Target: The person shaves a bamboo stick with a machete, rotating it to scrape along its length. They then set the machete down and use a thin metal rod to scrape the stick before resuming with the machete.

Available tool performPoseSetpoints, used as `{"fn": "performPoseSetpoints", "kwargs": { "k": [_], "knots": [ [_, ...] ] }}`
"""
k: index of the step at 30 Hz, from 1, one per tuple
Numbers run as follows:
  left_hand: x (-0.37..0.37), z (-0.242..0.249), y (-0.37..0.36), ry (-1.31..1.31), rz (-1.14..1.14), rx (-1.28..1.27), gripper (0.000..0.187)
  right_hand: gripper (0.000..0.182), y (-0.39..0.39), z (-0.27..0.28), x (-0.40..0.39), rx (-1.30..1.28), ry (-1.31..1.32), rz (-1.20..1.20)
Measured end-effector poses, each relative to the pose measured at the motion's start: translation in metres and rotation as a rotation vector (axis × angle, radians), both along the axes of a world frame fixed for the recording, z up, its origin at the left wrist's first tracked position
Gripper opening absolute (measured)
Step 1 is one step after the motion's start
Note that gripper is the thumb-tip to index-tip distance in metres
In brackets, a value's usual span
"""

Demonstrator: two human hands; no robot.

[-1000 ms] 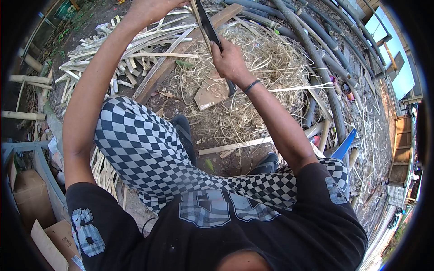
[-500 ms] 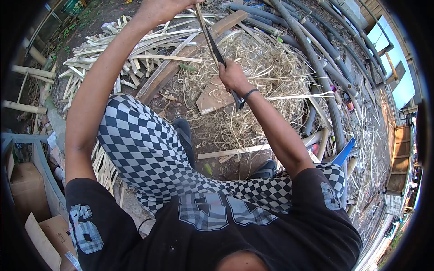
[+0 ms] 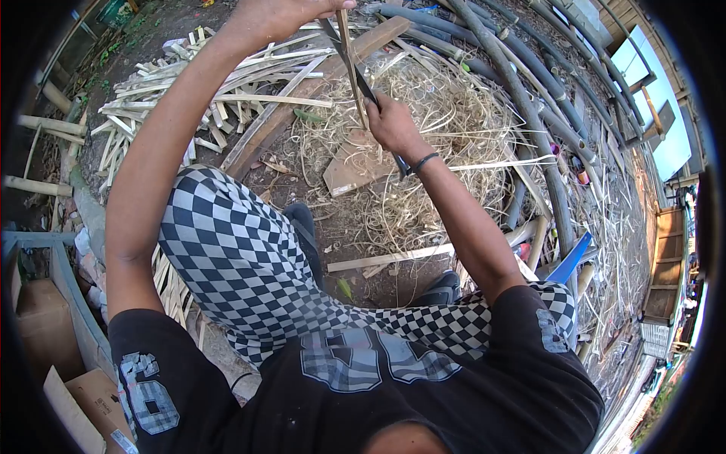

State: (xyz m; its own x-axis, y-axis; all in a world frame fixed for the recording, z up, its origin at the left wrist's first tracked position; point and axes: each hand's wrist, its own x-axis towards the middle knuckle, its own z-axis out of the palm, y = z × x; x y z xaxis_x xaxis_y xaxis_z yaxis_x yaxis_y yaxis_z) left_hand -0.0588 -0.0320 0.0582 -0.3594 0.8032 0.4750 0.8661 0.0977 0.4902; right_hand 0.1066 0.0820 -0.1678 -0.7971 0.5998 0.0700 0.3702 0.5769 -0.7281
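Observation:
At the top edge, my left hand pinches the upper end of a thin split bamboo strip. The strip slants down, and its lower end is just left of my right hand. My right hand is wrapped round a long dark-bladed knife, whose end sticks out below the fist near a dark wristband. In this view the blade crosses the strip, its tip pointing up and left. Beneath both hands lie curly pale shavings and a flat brown board piece.
Split strips are piled at the left beside a long wooden beam. Dark bamboo poles lie across the upper right. A blue saw-like blade is by my right knee, and cardboard boxes stand lower left.
The bamboo strip has swung apart from the blade, its lower end now left of my right hand. My left hand has shifted slightly right; the right hand has barely moved.

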Motion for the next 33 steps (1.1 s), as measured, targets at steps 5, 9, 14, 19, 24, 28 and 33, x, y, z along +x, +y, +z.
{"fn": "performPoseSetpoints", "kwargs": {
  "k": [5, 9, 14, 19, 24, 28, 33],
  "knots": [
    [-0.002, -0.003, 0.000, -0.101, -0.125, 0.064, 0.027, 0.032, 0.005, -0.086, 0.008, 0.051, 0.045, -0.059],
    [0.005, 0.005, -0.004, -0.038, -0.078, -0.002, 0.027, 0.035, 0.027, -0.099, 0.006, 0.051, -0.249, 0.005],
    [-0.005, -0.004, -0.001, -0.072, -0.081, 0.004, 0.027, 0.032, 0.000, 0.005, 0.005, -0.205, -0.072, -0.001],
    [-0.005, -0.003, -0.002, -0.063, -0.197, 0.081, 0.027, 0.030, -0.005, -0.057, -0.001, -0.094, 0.133, -0.055],
    [-0.002, -0.002, -0.005, -0.177, -0.187, 0.048, 0.026, 0.033, 0.013, -0.105, 0.014, -0.161, -0.166, -0.115],
    [-0.006, 0.000, -0.003, 0.089, -0.059, 0.000, 0.028, 0.029, 0.007, -0.052, 0.009, -0.321, -0.171, -0.069],
    [-0.007, -0.008, 0.001, -0.079, -0.143, 0.058, 0.029, 0.023, -0.014, -0.047, 0.012, -0.097, 0.160, -0.069]
  ]
}}
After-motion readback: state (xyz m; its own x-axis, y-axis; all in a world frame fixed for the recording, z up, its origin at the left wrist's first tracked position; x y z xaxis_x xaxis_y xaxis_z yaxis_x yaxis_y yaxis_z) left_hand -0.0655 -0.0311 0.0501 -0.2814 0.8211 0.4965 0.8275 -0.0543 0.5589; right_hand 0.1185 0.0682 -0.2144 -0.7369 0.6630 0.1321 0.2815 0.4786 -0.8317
